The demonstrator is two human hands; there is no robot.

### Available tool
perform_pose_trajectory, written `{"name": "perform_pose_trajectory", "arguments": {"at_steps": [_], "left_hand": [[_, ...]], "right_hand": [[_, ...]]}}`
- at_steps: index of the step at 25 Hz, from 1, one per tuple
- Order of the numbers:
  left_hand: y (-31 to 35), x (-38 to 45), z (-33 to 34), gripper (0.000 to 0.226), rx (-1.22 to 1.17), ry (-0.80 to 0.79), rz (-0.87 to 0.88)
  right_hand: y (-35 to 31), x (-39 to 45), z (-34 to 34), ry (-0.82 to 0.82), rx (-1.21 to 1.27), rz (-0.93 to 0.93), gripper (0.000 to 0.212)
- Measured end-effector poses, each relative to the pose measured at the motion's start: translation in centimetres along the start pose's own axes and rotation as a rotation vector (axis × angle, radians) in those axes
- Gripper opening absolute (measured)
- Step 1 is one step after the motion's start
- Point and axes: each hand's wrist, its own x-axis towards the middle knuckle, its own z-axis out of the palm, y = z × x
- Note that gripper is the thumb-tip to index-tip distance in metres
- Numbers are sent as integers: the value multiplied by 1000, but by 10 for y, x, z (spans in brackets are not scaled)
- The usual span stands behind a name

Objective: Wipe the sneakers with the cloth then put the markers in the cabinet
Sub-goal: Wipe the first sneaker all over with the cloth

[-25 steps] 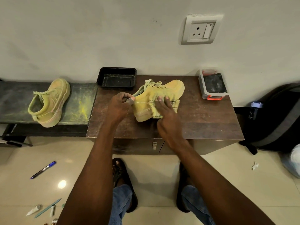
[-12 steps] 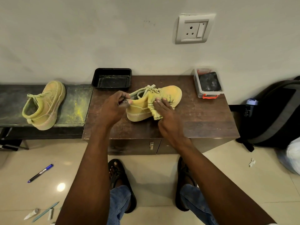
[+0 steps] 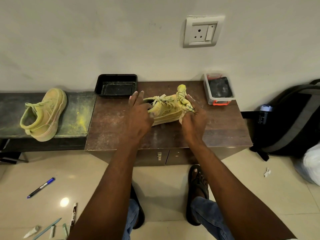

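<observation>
Right hand (image 3: pixel 192 118) grips cloth (image 3: pixel 184 101) against sneaker (image 3: pixel 166 110); left hand (image 3: pixel 138 116) pinches heel.

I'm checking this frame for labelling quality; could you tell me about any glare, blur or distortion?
Head view: a bright glare spot on the glossy floor tiles beside the blue marker; wide-angle bending curves the dark bench; the sneaker and both hands look reasonably sharp.

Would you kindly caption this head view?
Left hand steadies yellow suede sneaker; right hand wipes its toe with yellow-stained cloth.
</observation>
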Motion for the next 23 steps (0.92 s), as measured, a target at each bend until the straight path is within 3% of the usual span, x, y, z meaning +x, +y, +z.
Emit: {"name": "perform_pose_trajectory", "arguments": {"at_steps": [7,12,16,20,23], "left_hand": [[-29,1,-27,30,-52,-44,264],[-27,-4,-31,30,36,182,92],[-4,-5,-14,44,-59,136,-176],[4,-4,-6,51,-85,137,-139],[3,-3,-7,48,-203,-13,-64]], "right_hand": [[0,11,-17,-4,-26,-62,67],[-2,4,-19,-143,-368,-142,58],[1,9,-20,-114,-417,-50,49],[-9,7,-25,-43,-317,-2,32],[-2,9,-26,-18,-252,74,24]]}}
